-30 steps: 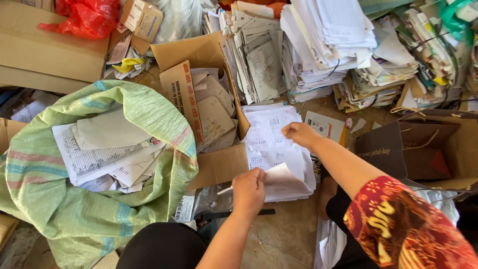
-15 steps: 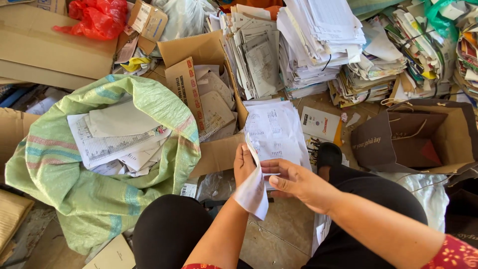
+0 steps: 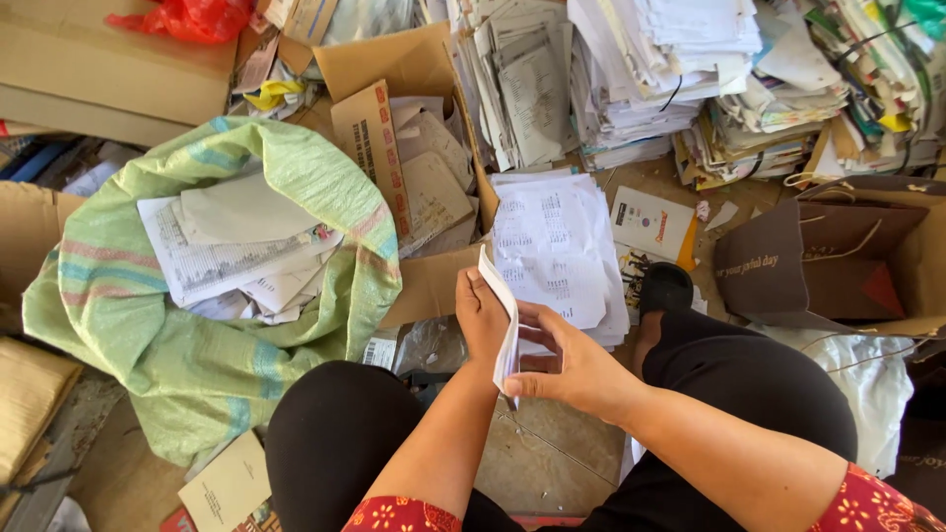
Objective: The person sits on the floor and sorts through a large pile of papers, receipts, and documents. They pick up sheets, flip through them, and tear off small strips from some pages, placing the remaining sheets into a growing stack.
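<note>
Left hand [image 3: 483, 320] and right hand [image 3: 576, 372] both closed on a folded white paper sheet [image 3: 505, 330], held edge-up at lower centre of frame; left fingers behind the sheet, right thumb and fingers pinching its lower edge; directly above the hands, a flat stack of white printed pages [image 3: 552, 246] lies on the floor; left of that, an open brown cardboard box [image 3: 394, 108] packed with greyish papers; further left, a green woven plastic sack [image 3: 207, 384] with mouth open, filled with printed sheets; right of frame, a dark brown paper carrier bag [image 3: 788, 266] on its side; top of frame, tied bundles of stacked documents [image 3: 670, 69]; upper left, a red plastic bag [image 3: 182, 18] on flat cardboard.
</note>
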